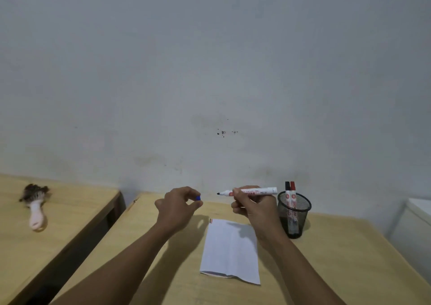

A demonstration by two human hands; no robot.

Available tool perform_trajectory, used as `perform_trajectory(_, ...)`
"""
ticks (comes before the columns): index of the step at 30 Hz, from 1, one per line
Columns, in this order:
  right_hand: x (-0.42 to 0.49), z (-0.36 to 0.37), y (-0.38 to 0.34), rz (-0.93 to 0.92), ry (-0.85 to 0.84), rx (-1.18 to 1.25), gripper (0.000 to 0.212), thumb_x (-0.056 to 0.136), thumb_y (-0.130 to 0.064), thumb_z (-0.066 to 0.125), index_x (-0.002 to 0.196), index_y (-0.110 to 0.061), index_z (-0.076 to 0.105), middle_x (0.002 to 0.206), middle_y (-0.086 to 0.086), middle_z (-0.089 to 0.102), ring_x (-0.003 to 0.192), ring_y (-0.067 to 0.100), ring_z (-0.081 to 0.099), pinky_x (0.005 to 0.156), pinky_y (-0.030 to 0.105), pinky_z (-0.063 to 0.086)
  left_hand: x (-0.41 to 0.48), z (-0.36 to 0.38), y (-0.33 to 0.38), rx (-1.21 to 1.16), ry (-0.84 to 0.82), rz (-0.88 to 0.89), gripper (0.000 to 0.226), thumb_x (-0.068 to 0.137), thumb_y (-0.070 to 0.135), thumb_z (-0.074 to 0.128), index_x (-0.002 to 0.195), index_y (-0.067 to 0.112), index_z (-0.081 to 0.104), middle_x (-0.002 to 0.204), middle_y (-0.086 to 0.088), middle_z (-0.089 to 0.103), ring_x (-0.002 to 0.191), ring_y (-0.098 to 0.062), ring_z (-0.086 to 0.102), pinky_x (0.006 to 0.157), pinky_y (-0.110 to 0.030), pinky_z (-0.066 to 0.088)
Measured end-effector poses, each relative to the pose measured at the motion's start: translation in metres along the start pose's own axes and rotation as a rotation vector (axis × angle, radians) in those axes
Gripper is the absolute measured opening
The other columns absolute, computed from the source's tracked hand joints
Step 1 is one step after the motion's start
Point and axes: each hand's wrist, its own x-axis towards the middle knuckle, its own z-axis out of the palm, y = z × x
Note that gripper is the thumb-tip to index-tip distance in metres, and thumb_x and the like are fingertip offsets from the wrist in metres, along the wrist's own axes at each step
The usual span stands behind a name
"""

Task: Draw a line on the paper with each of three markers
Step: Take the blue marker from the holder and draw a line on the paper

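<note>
A white-handled hairbrush (36,208) is seen on the neighbouring wooden tabletop (70,213). A small blue marker cap (198,198) is pinched in the left hand (178,205). Below, a white folded paper sheet (231,251) lies flat. An uncapped white marker (248,191) is gripped horizontally by the right hand (253,208), beside a black mesh cup (294,213) in which two capped markers (290,195) are held.

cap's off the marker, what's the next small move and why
Probably lower the right hand so the marker tip meets the paper. The marker is uncapped and held level above the table, the blue cap sits in the left hand fingers, and only small marks show at the paper's top left corner.
</note>
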Motion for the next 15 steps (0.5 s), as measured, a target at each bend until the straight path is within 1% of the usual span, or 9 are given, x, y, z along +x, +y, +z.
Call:
perform_trajectory(2,0.006,0.0,0.015,0.029,0.004,-0.03,0.021,0.09,-0.015,0.075,0.094,0.006,0.073,0.07,0.012,0.07,0.061,0.021,0.065,0.06,0.029,0.058,0.005,0.011,-0.016,0.051,-0.029,0.001,0.009,0.082,0.035,0.076,0.084,0.038,0.067,0.078,0.025,0.066,0.083,0.003,0.058,0.079,-0.036,0.021)
perform_trajectory(4,0.012,0.0,0.028,0.052,0.008,-0.038,0.021,0.091,-0.013,0.073,0.093,0.008,0.07,0.07,0.014,0.069,0.06,0.022,0.064,0.056,0.03,0.057,0.009,0.021,-0.029,0.093,-0.05,0.005,0.01,0.084,0.035,0.074,0.09,0.038,0.067,0.078,0.025,0.065,0.086,0.0,0.058,0.078,-0.034,0.018)
perform_trajectory(7,0.018,-0.001,0.043,0.077,0.0,-0.062,0.021,0.092,-0.012,0.072,0.094,0.009,0.066,0.071,0.016,0.07,0.059,0.022,0.064,0.054,0.031,0.056,0.012,0.033,-0.044,0.107,-0.053,-0.009,0.023,0.083,0.037,0.072,0.105,0.039,0.064,0.078,0.025,0.064,0.091,-0.004,0.057,0.078,-0.032,0.016)
perform_trajectory(9,0.021,-0.001,0.051,0.087,-0.013,-0.082,0.018,0.093,-0.011,0.071,0.094,0.007,0.067,0.07,0.014,0.07,0.059,0.022,0.064,0.054,0.031,0.055,0.013,0.038,-0.05,0.098,-0.049,-0.03,0.03,0.08,0.037,0.07,0.11,0.039,0.064,0.08,0.023,0.066,0.094,-0.007,0.055,0.079,-0.032,0.016)
perform_trajectory(11,0.022,-0.001,0.056,0.103,-0.02,-0.077,0.013,0.094,-0.01,0.07,0.093,0.003,0.069,0.07,0.013,0.07,0.059,0.022,0.063,0.054,0.031,0.054,0.014,0.042,-0.054,0.107,-0.076,-0.046,0.034,0.08,0.035,0.069,0.113,0.036,0.064,0.083,0.021,0.068,0.09,-0.004,0.052,0.083,-0.034,0.018)
perform_trajectory(13,0.023,0.0,0.061,0.126,-0.017,-0.06,0.012,0.094,-0.01,0.069,0.093,0.002,0.072,0.07,0.012,0.069,0.059,0.021,0.061,0.053,0.03,0.052,0.014,0.042,-0.057,0.125,-0.094,-0.053,0.036,0.08,0.036,0.069,0.116,0.035,0.065,0.087,0.019,0.07,0.089,-0.002,0.053,0.084,-0.035,0.02)
perform_trajectory(15,0.024,0.0,0.065,0.149,-0.015,-0.071,0.014,0.094,-0.014,0.07,0.092,0.0,0.074,0.071,0.01,0.069,0.061,0.021,0.062,0.053,0.031,0.051,0.014,0.043,-0.059,0.152,-0.101,-0.045,0.04,0.081,0.039,0.069,0.119,0.036,0.062,0.094,0.019,0.071,0.098,-0.005,0.059,0.085,-0.035,0.019)
